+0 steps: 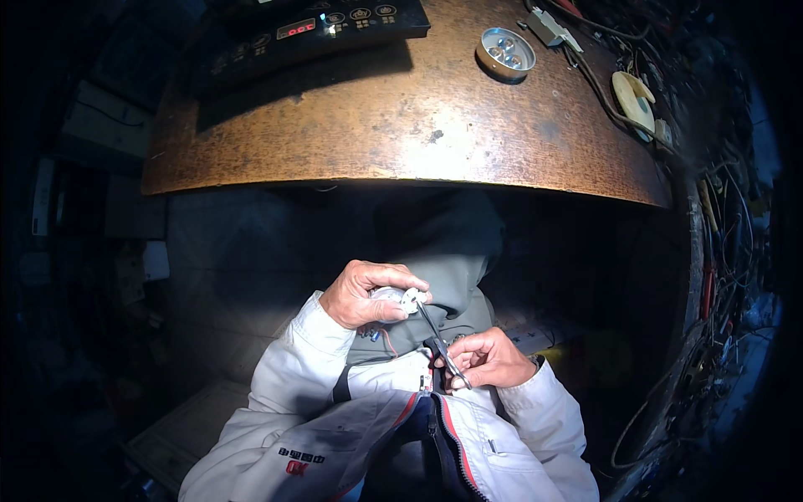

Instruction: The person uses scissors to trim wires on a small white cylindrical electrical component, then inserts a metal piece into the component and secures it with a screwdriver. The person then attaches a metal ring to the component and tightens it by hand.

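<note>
Sleeves point(288, 376) of white cloth covered both our forearms, which rose from the lower edge on either side of an open jacket front with a dark zip point(452, 452). Our right hand point(493, 360) came in from the right with its wrist low and its fingers curled, thumb and fingertips closed on the near end of a slender dark tool point(429, 323). The tool slanted up and to the left, away from us, its far tip at the white round part point(410, 301). That part sat in our left hand point(355, 293), which reached in from the left with the forearm angled upward, the fingers stretched over the top and the thumb bent beneath, pinching it above our lap. Just below this hand we saw a thin orange wire point(389, 341), and past both hands our grey-green trousers point(452, 268) ran into shadow. Beyond our knees stood a worn brown table point(351, 142). Farther back on it were a round metal cup point(492, 69) holding three shiny round pieces, a cream ring-shaped thing point(627, 92) near tangled cables at the right, and a black control panel point(376, 29) with a lit red display.
</note>
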Action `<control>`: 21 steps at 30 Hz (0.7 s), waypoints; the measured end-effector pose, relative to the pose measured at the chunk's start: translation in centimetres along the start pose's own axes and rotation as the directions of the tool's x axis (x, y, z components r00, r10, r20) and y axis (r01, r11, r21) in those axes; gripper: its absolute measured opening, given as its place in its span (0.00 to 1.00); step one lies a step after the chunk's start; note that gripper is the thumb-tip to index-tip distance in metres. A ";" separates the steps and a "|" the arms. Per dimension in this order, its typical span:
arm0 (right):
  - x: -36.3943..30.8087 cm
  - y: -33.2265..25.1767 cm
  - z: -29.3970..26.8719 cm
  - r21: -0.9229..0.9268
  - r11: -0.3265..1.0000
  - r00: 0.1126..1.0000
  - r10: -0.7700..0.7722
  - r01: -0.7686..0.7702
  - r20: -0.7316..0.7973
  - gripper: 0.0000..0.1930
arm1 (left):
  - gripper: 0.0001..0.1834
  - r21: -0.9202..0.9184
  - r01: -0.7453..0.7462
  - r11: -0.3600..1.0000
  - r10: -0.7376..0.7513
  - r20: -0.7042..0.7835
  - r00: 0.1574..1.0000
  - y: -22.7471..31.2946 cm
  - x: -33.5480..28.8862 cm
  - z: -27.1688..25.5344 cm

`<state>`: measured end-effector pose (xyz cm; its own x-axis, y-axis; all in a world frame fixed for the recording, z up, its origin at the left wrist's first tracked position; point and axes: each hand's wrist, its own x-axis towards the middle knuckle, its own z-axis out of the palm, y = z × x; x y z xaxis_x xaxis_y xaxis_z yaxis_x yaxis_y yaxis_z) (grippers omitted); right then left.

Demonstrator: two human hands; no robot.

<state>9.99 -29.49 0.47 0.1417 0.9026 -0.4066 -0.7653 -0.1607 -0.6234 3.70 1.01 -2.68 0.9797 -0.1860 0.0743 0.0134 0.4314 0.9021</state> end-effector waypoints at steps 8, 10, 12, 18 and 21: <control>0.3 1.7 0.1 0.289 0.957 0.990 -0.050 0.009 0.133 0.23 | 0.26 -0.047 0.033 0.998 -0.033 -0.008 0.999 0.0 0.0 0.6; 0.7 2.3 -0.4 0.325 0.946 0.983 -0.071 0.013 0.167 0.23 | 0.26 -0.067 0.043 0.997 -0.044 -0.020 0.999 0.1 0.2 0.8; 0.8 2.5 -0.5 0.341 0.940 0.981 -0.070 0.005 0.181 0.23 | 0.28 -0.061 0.063 0.996 -0.066 -0.043 0.997 0.2 0.1 0.8; 1.0 1.6 -0.2 0.261 0.965 0.982 -0.010 -0.041 0.191 0.18 | 0.27 -0.015 0.146 0.989 -0.144 0.056 0.988 1.0 0.3 0.0; 0.9 1.4 -0.2 0.231 0.972 0.982 0.008 -0.052 0.186 0.15 | 0.27 0.079 0.149 0.986 -0.155 0.086 0.984 1.2 0.5 -0.6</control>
<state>9.22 -28.96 -0.92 0.0161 0.9599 -0.2798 -0.8960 -0.1104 -0.4301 4.32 1.95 -1.83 0.9449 -0.3260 -0.0305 0.1430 0.3274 0.9340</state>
